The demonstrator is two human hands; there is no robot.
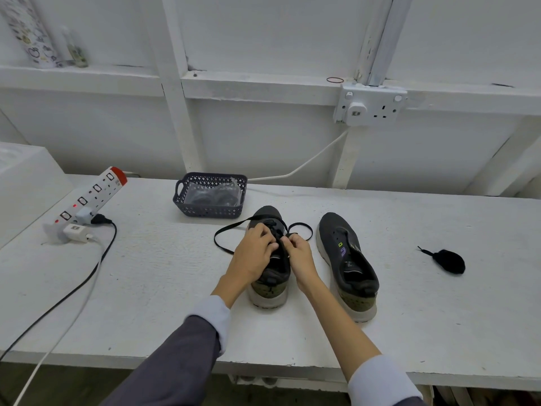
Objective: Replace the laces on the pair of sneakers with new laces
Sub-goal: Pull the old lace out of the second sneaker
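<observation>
**Both hands threading a lace on the left shoe**

I am looking down at a white bench (146,273). Two dark shoes stand side by side near its front edge, heels toward me. My left hand (253,254) and right hand (298,253) meet over the left shoe (270,276), each pinching the black lace (231,228) at the eyelets. I judge the left hand also steadies the shoe while the right feeds the lace through; the fingertips hide exactly which eyelet.

The lace runs out from under my fingers in two loops. One sweeps out toward the bench's left, the other curls to the right, between the two shoes. It is loose, so I judge the lacing is at an early stage.

The right shoe (347,259) sits just beside my right hand, untouched, with no lace, its tongue open, probably waiting its turn.

A black bundle (448,260), likely a removed lace, lies well apart toward the right edge, set out of the way.

A dark basket (209,212) holding clear packets stands near the back edge, behind the left shoe, within reach.
</observation>
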